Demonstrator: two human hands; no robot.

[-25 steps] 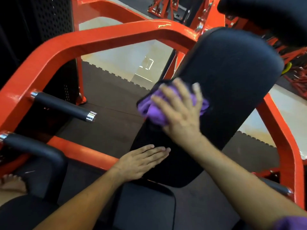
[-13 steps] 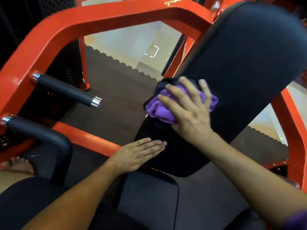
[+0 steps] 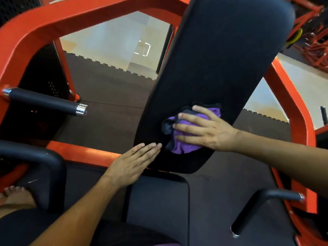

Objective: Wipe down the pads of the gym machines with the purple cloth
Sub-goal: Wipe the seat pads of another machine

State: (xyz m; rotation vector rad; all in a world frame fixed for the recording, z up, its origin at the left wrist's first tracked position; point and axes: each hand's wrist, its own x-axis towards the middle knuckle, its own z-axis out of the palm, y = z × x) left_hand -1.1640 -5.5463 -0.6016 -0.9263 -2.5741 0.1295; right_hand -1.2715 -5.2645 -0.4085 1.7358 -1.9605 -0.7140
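A long black chest pad [image 3: 221, 59] of an orange gym machine tilts up in front of me. My right hand [image 3: 205, 129] presses the bunched purple cloth [image 3: 184, 144] flat against the pad's lower part, fingers spread and straight over it. My left hand [image 3: 133, 162] rests with straight fingers on the pad's lower left edge, just left of the cloth. A black seat pad [image 3: 159, 197] lies below the chest pad.
The orange frame [image 3: 35, 31] arches around the pad on both sides. Black handles stick out at the left [image 3: 46, 102] and lower right [image 3: 257, 208]. A curved black bar [image 3: 44, 160] and a bare foot [image 3: 16, 194] are at the lower left. Dark floor mats lie beyond.
My right hand has slid the cloth down and to the right along the pad. The left hand has stayed on the pad's lower edge. The view has tipped down.
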